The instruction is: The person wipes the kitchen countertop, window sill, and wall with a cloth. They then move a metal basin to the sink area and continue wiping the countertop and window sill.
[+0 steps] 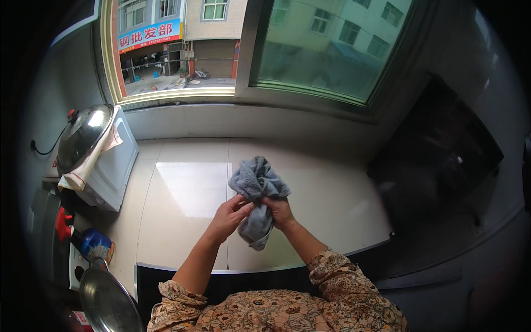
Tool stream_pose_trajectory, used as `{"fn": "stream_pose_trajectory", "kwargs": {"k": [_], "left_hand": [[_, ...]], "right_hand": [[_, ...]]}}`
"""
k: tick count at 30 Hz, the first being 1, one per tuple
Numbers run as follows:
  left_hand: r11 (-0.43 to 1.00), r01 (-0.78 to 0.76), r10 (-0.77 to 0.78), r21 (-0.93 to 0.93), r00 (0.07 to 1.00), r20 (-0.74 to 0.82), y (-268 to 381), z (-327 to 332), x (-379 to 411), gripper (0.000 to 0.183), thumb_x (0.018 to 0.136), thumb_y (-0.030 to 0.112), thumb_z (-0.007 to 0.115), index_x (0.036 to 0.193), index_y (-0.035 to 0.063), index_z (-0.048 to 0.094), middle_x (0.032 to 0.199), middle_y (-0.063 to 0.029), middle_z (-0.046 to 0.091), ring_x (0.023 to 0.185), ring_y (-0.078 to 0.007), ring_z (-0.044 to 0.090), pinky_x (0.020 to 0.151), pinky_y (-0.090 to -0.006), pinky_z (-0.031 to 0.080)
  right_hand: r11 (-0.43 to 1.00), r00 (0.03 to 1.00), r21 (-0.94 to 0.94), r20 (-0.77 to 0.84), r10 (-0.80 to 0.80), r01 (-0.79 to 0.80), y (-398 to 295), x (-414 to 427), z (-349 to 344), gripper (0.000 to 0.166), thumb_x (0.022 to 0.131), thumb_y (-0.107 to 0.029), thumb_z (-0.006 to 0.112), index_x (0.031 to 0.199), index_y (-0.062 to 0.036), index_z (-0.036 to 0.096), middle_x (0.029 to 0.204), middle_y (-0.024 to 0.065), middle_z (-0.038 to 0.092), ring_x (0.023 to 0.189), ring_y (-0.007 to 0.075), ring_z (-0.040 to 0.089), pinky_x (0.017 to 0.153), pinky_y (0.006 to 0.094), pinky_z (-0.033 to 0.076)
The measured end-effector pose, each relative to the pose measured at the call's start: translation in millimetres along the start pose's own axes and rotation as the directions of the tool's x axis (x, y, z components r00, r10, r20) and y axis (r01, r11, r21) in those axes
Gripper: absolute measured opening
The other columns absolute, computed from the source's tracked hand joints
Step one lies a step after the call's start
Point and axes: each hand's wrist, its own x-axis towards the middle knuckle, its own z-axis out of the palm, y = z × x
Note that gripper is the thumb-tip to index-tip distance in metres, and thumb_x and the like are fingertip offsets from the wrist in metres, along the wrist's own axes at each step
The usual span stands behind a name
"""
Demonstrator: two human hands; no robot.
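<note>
A crumpled grey cloth (259,180) is bunched in front of me, above a glossy tiled countertop (186,236). My right hand (280,211) grips its gathered middle from the right, and part of the cloth hangs below the hand. My left hand (233,215) is at the left side of the same gathered part, thumb and fingers against the fabric. The fingertips of both hands are partly hidden by the folds.
At the left, a glass pan lid (85,137) and a pale towel rest on a white appliance (112,166). Nearer are a blue spray bottle (94,244) with a red trigger and a metal pan (105,301). A dark panel (435,157) stands right; a window (315,50) is behind.
</note>
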Motion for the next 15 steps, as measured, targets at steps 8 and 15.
{"fn": "stream_pose_trajectory", "kwargs": {"k": [8,15], "left_hand": [[0.281,0.646,0.236,0.710,0.671,-0.703,-100.5,-145.3,-109.6,0.048,0.078,0.018,0.062,0.118,-0.0007,0.042,0.127,-0.0223,0.034,0.118,-0.0367,0.031,0.097,-0.0416,0.028],[-0.039,0.660,0.213,0.751,0.739,-0.639,-113.0,-134.3,-118.3,0.051,0.082,0.019,0.053,0.124,-0.0019,0.033,0.133,-0.0216,0.026,0.124,-0.0365,0.024,0.099,-0.0469,0.021]], "right_hand": [[0.876,0.700,-0.345,-0.530,-0.478,0.337,-40.2,179.7,-136.9,0.042,0.073,-0.015,0.068,0.111,-0.0042,0.052,0.105,0.0038,0.055,0.094,0.0164,0.053,0.083,0.0295,0.041],[0.706,0.486,-0.648,-0.733,-0.476,-0.286,60.5,315.7,-111.7,0.063,0.074,-0.037,0.065,0.122,0.0001,0.044,0.124,0.0150,0.048,0.113,0.0245,0.046,0.092,0.0300,0.036]]}}
